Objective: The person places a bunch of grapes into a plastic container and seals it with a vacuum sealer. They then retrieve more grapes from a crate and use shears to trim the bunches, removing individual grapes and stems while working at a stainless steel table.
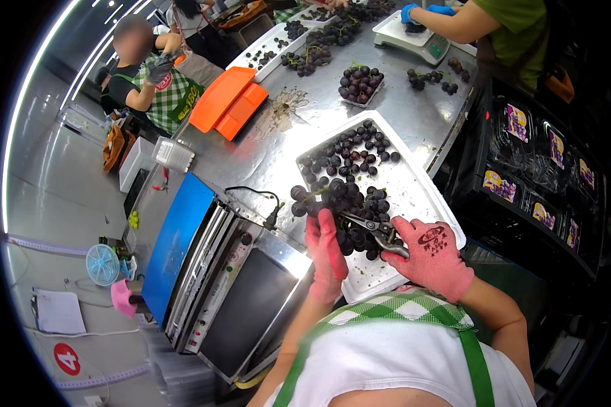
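My right hand (pixel 430 254), in a pink glove, grips metal pruning snips (pixel 379 230), their blades reaching into a bunch of dark grapes (pixel 354 201). On the bunch's left side my left hand (pixel 327 257), also in a pink glove, holds it up over a white plastic tray (pixel 417 185); the palm and the exact grip are partly hidden. Loose dark grapes (pixel 354 152) lie in the far half of the tray. Beyond the tray, a clear punnet of dark grapes (pixel 360 85) stands on the metal table (pixel 305 109).
A wrapping machine (pixel 234 285) stands at left, near an orange plastic holder (pixel 229 102). On the right, a black crate (pixel 529 203) holds labelled grape packs. A co-worker's blue-gloved hands (pixel 412 12) are at a weighing scale (pixel 412 38). Another person (pixel 153 81) stands across the table.
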A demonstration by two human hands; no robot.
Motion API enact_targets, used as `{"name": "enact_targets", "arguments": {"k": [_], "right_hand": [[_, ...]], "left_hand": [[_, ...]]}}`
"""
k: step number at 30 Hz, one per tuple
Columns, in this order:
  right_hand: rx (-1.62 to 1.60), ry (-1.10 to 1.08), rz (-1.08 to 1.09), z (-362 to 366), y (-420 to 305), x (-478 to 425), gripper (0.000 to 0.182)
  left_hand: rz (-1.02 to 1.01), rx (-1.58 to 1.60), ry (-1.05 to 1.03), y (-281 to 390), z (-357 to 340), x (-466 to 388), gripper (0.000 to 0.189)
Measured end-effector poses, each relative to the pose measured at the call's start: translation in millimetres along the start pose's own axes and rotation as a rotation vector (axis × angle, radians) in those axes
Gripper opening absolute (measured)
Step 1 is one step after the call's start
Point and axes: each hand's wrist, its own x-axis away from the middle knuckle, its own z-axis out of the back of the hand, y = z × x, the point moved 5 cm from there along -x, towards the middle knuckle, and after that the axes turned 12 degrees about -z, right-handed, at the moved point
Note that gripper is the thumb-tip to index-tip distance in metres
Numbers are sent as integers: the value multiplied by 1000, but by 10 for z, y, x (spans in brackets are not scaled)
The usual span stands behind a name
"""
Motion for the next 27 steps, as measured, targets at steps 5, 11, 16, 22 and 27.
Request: {"name": "enact_targets", "arguments": {"k": [5,11,16,22,27], "right_hand": [[-40,5,-15,-67,39,-20,48],[-154,-106,3,1,71,23,43],[-341,-211,-67,176,232,157,49],[-503,-41,-101,242,352,146,55],[-532,-35,-38,251,326,133,55]], "left_hand": [[-72,-43,-56,42,-56,43,35],[-33,-20,-79,64,-92,31,45],[10,266,-201,128,-93,-72,65],[186,601,-316,319,-177,-78,87],[180,772,-480,472,-307,-138,76]]}}
